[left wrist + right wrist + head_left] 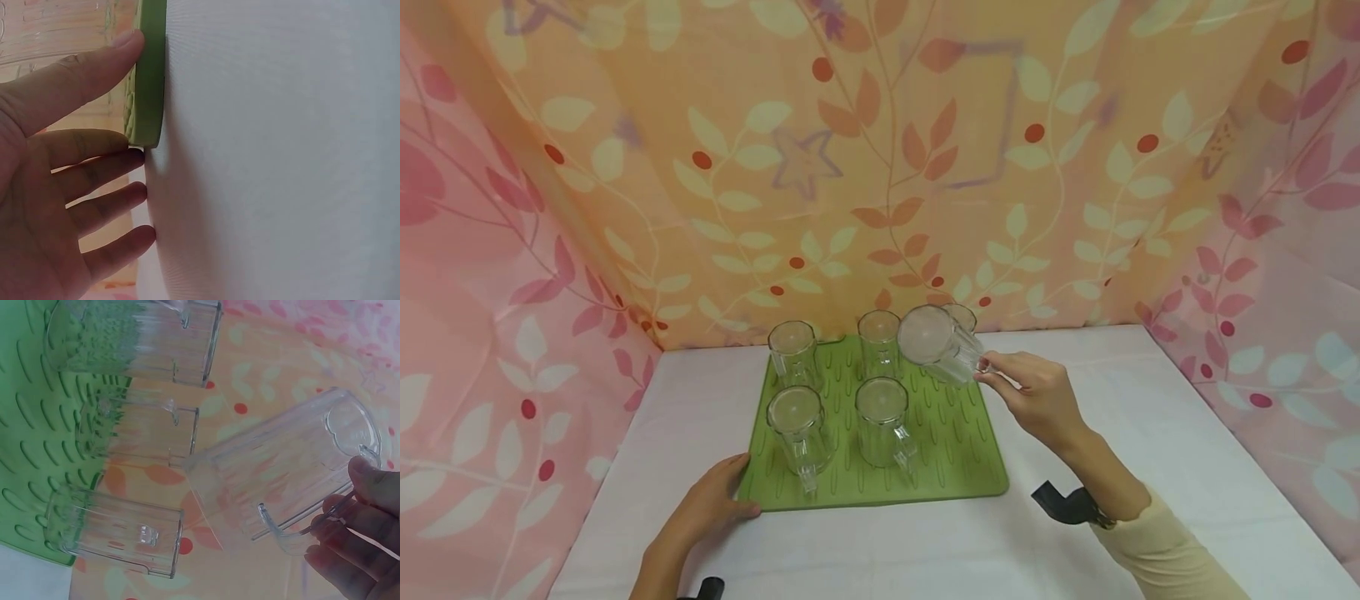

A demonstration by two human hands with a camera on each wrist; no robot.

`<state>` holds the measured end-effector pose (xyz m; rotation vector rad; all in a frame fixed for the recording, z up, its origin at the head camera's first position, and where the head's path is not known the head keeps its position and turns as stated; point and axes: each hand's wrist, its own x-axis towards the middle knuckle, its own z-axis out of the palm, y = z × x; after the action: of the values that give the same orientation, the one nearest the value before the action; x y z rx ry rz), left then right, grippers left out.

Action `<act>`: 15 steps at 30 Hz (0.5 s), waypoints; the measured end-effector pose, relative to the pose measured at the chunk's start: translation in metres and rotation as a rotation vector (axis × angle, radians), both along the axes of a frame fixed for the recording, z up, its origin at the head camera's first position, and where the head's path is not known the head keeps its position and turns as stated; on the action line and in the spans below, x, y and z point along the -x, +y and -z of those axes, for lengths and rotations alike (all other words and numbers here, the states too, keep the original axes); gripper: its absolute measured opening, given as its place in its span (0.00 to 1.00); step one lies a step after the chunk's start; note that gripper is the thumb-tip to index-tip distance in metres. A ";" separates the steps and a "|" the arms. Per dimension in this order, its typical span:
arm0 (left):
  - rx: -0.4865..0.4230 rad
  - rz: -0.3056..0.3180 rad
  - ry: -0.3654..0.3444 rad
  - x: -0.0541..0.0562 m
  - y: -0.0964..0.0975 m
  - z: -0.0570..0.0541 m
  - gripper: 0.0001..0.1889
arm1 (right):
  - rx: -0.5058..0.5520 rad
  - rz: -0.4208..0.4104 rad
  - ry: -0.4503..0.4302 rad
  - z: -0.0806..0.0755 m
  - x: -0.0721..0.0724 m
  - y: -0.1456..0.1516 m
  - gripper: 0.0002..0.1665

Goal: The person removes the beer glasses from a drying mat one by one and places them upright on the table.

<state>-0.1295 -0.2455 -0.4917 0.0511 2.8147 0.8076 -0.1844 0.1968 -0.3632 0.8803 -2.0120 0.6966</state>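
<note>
My right hand pinches the handle of a clear glass mug in the head view. That mug hangs tilted over the back right of a green ribbed mat, its base facing up toward the head camera. In the right wrist view, thumb and fingers close round the handle, and the mug's wide mouth points down and left. My left hand rests at the mat's front left corner. The left wrist view puts its thumb against the front edge, the other fingers spread straight along the side.
Several similar mugs stand upside down on the mat: front left, front middle, back left, back middle, and back right, partly hidden by the held mug. White cloth surrounds the mat; a patterned curtain rises behind.
</note>
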 end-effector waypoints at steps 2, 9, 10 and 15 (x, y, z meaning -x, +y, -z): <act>0.001 -0.001 0.005 -0.001 0.000 0.000 0.47 | -0.009 0.001 0.019 -0.001 0.001 -0.001 0.16; 0.014 0.004 0.036 -0.004 0.001 -0.003 0.46 | -0.038 -0.016 0.069 -0.004 0.003 -0.006 0.19; 0.013 0.006 0.041 -0.004 0.001 -0.003 0.45 | -0.046 -0.019 0.074 -0.004 0.003 -0.007 0.19; 0.007 0.015 0.046 -0.006 0.000 -0.001 0.44 | -0.087 -0.033 0.099 -0.005 0.004 -0.012 0.16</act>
<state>-0.1238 -0.2454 -0.4907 0.0902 2.8563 0.8027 -0.1888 0.1850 -0.3581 0.9824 -1.9556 0.5760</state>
